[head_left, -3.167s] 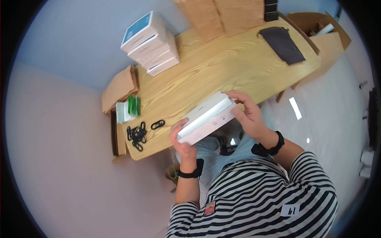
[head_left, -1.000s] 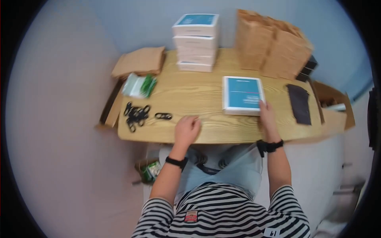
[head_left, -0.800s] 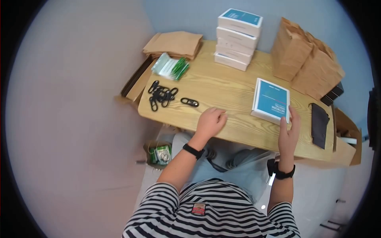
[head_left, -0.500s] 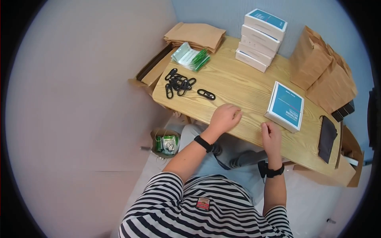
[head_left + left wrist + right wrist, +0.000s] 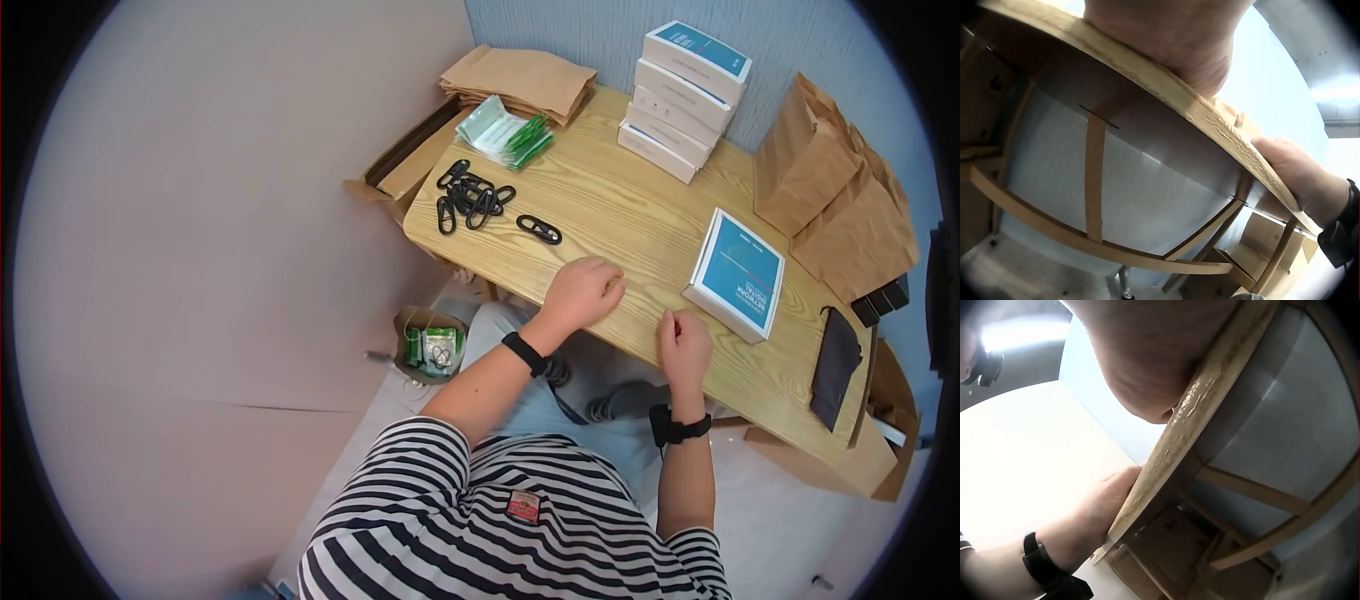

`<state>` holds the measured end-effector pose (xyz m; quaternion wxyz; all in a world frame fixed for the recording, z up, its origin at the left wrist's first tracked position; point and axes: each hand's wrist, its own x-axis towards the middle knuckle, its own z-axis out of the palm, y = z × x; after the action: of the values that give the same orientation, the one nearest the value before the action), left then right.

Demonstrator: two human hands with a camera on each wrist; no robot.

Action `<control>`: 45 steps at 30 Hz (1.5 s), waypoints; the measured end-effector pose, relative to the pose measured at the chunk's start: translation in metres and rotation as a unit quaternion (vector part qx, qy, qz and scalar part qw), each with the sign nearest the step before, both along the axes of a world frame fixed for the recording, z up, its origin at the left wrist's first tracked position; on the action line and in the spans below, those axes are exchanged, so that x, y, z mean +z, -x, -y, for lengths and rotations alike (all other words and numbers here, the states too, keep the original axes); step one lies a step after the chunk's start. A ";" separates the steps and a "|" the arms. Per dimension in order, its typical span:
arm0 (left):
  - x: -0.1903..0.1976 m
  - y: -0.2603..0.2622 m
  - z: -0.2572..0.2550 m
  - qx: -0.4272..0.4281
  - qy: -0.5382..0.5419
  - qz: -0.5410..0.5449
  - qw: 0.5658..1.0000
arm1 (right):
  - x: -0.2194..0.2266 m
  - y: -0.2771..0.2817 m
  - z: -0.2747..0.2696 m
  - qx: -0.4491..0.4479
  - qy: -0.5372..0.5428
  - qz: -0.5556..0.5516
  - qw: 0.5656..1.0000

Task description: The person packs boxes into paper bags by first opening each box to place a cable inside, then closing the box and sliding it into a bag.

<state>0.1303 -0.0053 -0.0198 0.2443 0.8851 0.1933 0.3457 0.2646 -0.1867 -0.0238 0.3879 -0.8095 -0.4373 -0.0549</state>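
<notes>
My left hand (image 5: pixel 584 292) rests at the table's front edge, its fingers loosely curled with nothing in them. A short way to the right my right hand (image 5: pixel 685 348) also rests at that edge, fingers curled in and holding nothing. Just beyond the right hand lies a flat white box (image 5: pixel 738 275) with a blue printed top. Past the left hand a single coiled black cable (image 5: pixel 539 229) lies apart from a heap of similar cables (image 5: pixel 472 197). In both wrist views the palms sit on the table rim (image 5: pixel 1147 78), with the fingers mostly hidden.
White boxes (image 5: pixel 683 100) stand stacked at the back. Two brown paper bags (image 5: pixel 807 160) stand to their right, near a dark grey pouch (image 5: pixel 836 370). Green-and-clear packets (image 5: pixel 505 135) and flat brown paper bags (image 5: pixel 520 80) lie at the left. A filled bag (image 5: pixel 432 345) stands below.
Both hands held the white box at first; now it lies on the table. The right hand has left it and drawn back to the edge. The head view has turned left.
</notes>
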 end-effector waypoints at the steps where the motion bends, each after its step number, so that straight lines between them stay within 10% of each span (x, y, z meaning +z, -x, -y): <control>1: 0.000 0.000 0.000 0.001 0.005 -0.006 1.000 | 0.000 0.000 0.000 0.000 -0.001 -0.002 1.000; 10: 0.007 0.011 -0.007 0.064 0.145 0.034 0.987 | 0.003 -0.001 0.000 0.008 -0.022 -0.002 1.000; 22: 0.009 0.104 -0.109 0.375 -0.078 -0.117 0.916 | 0.001 -0.002 0.000 0.009 -0.029 -0.004 1.000; 36: 0.002 0.093 -0.095 0.347 -0.120 -0.011 0.930 | -0.001 -0.004 0.001 0.004 -0.039 0.019 0.999; 45: 0.002 -0.005 0.009 0.028 0.047 0.048 0.997 | -0.001 -0.017 0.033 -0.003 -0.135 -0.162 0.978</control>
<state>0.1350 -0.0141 -0.0175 0.2848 0.8493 0.2224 0.3849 0.2814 -0.2197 -0.0246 0.5592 -0.7491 -0.3548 0.0169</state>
